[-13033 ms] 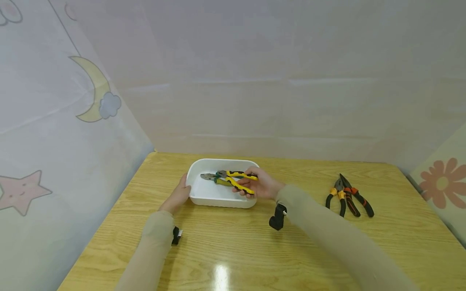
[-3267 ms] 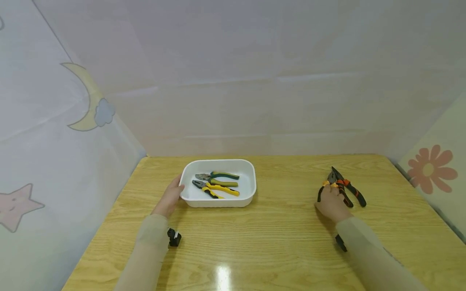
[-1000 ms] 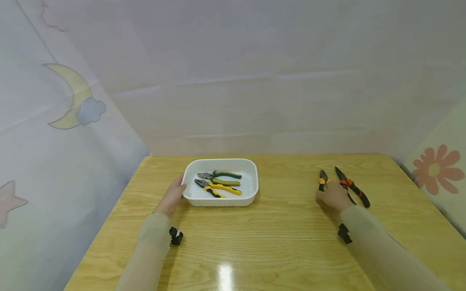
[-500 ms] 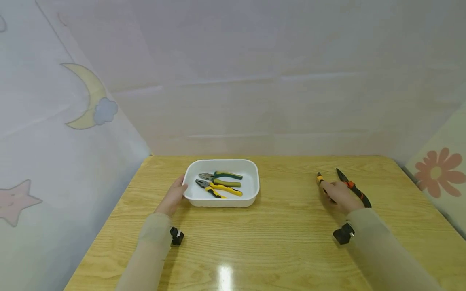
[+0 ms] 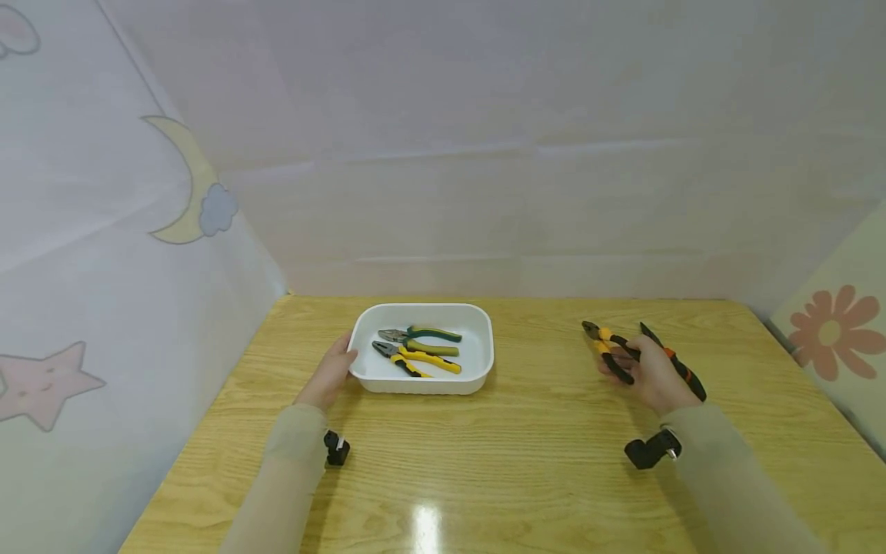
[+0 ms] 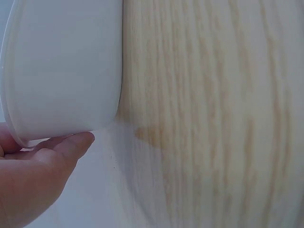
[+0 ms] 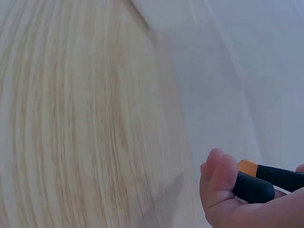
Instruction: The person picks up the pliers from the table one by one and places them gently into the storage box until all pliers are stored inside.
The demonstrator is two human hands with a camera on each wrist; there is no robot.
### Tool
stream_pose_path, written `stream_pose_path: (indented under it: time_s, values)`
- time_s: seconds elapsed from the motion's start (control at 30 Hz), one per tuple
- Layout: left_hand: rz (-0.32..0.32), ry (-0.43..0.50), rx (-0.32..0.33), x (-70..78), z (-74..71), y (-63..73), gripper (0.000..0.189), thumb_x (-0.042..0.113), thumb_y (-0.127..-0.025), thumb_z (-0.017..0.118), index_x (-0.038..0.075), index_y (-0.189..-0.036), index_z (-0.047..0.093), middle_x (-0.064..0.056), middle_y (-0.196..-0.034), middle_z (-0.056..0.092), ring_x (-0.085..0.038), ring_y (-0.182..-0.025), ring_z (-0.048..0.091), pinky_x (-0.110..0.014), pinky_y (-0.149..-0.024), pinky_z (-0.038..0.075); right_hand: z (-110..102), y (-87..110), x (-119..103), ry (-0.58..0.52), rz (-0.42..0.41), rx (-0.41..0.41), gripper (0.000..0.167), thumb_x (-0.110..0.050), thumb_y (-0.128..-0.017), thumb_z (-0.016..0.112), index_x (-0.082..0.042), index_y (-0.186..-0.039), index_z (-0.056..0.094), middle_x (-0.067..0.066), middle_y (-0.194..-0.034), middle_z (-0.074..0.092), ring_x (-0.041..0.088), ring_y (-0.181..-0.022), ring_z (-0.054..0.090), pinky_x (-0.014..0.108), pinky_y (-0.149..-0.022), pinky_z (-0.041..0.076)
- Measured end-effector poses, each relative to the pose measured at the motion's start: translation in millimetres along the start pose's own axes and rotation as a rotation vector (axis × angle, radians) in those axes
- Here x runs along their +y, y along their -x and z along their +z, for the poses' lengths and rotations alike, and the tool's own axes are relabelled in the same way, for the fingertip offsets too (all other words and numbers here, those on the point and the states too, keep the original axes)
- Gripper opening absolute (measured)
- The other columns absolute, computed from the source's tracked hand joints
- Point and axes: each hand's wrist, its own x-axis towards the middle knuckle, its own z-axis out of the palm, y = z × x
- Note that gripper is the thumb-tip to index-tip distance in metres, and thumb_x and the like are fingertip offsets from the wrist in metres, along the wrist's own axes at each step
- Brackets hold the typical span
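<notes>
My left hand (image 5: 328, 373) grips the left side of a white plastic tray (image 5: 422, 386); in the left wrist view its fingers (image 6: 71, 145) press on the tray's outer wall. Inside the tray lie green-handled pliers (image 5: 432, 349) and yellow-and-black pliers (image 5: 429, 359). On the right, my right hand (image 5: 657, 377) holds pliers with black and orange-yellow handles (image 5: 606, 335), jaws pointing left and handles spread. The right wrist view shows the fingers curled round a black handle (image 7: 254, 187). Beside that hand are long-nosed pliers with black and red handles (image 5: 685, 375), partly hidden behind it.
The wooden table (image 5: 484, 462) reaches a pale wall sheet (image 5: 443, 231) at the back. Side sheets with printed shapes stand left and right. Small black wrist cameras hang under both sleeves.
My right hand has drawn the orange-and-black pliers left, apart from the red-and-black pair, and turned them so the jaws point left. The left hand stays on the tray.
</notes>
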Motion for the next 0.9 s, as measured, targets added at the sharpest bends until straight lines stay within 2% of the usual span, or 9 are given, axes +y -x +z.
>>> stream_pose_path:
  time_s: [0.13,0.17,0.23,0.33,0.57,0.9]
  values:
    - [0.014,-0.019,-0.002,-0.8,0.7,1.1,0.053,0.009,-0.106,0.026,-0.004,-0.154,0.007,-0.022,-0.16,0.01,-0.036,-0.143,0.021,-0.047,-0.114,0.026,-1.5,3.2,-3.2,-0.181,0.022,-0.063,0.044,-0.023,-0.103,0.021,-0.004,-0.1,0.06,0.01,-0.101,0.064,0.024,-0.09,0.066,0.033,-0.079,0.044]
    - [0.024,-0.034,0.0,-0.3,1.2,2.1,0.053,0.01,-0.106,0.027,-0.004,-0.153,0.008,-0.023,-0.159,0.011,-0.036,-0.142,0.023,-0.046,-0.113,0.029,-1.5,3.9,-4.0,-0.219,0.029,-0.08,0.046,-0.023,-0.103,0.02,-0.004,-0.099,0.062,0.011,-0.099,0.066,0.025,-0.09,0.065,0.033,-0.078,0.043]
    - [0.033,-0.037,0.0,-0.4,1.4,2.9,0.054,0.011,-0.106,0.028,-0.005,-0.153,0.008,-0.023,-0.159,0.011,-0.036,-0.142,0.023,-0.045,-0.113,0.029,-1.4,4.7,-5.2,-0.254,0.035,-0.111,0.05,-0.024,-0.104,0.018,-0.004,-0.099,0.064,0.012,-0.099,0.068,0.026,-0.091,0.065,0.034,-0.076,0.042]
    - [0.026,-0.031,0.003,0.4,2.1,3.1,0.053,0.011,-0.106,0.028,-0.004,-0.153,0.008,-0.023,-0.159,0.012,-0.036,-0.142,0.024,-0.045,-0.113,0.03,0.3,6.0,-6.8,-0.259,0.031,-0.131,0.051,-0.024,-0.104,0.016,-0.004,-0.102,0.064,0.01,-0.101,0.068,0.026,-0.093,0.065,0.034,-0.074,0.041]
    - [-0.023,-0.015,0.011,2.6,1.2,1.2,0.052,0.006,-0.106,0.025,-0.002,-0.154,0.007,-0.021,-0.16,0.011,-0.036,-0.143,0.022,-0.049,-0.114,0.025,4.7,8.8,-9.1,-0.275,0.025,-0.119,0.053,-0.026,-0.105,0.017,-0.006,-0.1,0.066,0.007,-0.101,0.067,0.026,-0.092,0.065,0.036,-0.078,0.044]
    - [-0.025,-0.011,0.014,2.1,0.4,-0.2,0.052,0.007,-0.106,0.025,-0.001,-0.155,0.007,-0.019,-0.16,0.011,-0.035,-0.143,0.021,-0.048,-0.115,0.025,13.9,11.6,-12.2,-0.297,0.025,-0.168,0.056,-0.025,-0.104,0.016,-0.004,-0.103,0.067,0.007,-0.104,0.065,0.027,-0.097,0.064,0.037,-0.078,0.044]
